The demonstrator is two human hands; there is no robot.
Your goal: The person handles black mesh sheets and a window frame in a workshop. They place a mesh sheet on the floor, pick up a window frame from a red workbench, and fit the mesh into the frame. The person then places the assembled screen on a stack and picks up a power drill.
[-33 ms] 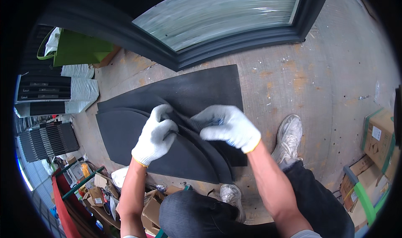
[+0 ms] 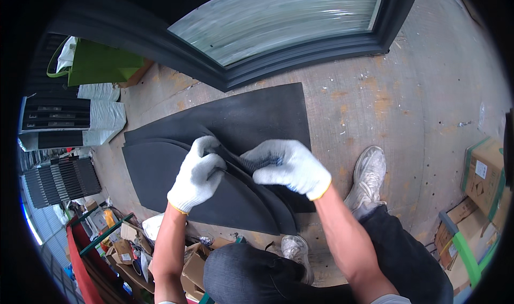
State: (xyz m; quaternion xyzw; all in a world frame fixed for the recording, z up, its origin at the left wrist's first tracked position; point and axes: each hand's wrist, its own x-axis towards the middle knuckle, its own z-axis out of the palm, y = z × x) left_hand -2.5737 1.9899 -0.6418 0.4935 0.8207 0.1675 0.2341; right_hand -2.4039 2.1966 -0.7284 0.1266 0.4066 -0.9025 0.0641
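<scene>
Both of my hands wear white knit gloves with yellow cuffs. My left hand (image 2: 196, 176) is closed on the raised edge of a black curved sheet (image 2: 160, 170), its thumb and fingers pinching the rim. To its right, my right hand (image 2: 292, 170) grips a dark part of the same layered sheets, with the fingertips partly hidden. Several thin black sheets overlap here, their edges bent up between my hands. Beneath them, a wider black sheet (image 2: 267, 108) with a straight right edge lies flat on the floor.
Beyond the sheets stands a dark-framed glass panel (image 2: 300, 55). A green bag (image 2: 104, 62) is at the far left. Cardboard boxes (image 2: 484, 170) sit at the right, and a red and green rack (image 2: 80, 250) with loose cartons at lower left. My shoe (image 2: 369, 175) rests on the floor.
My right hand has shifted very slightly left and down, still gripping the sheet. My left hand and the sheets look almost the same.
</scene>
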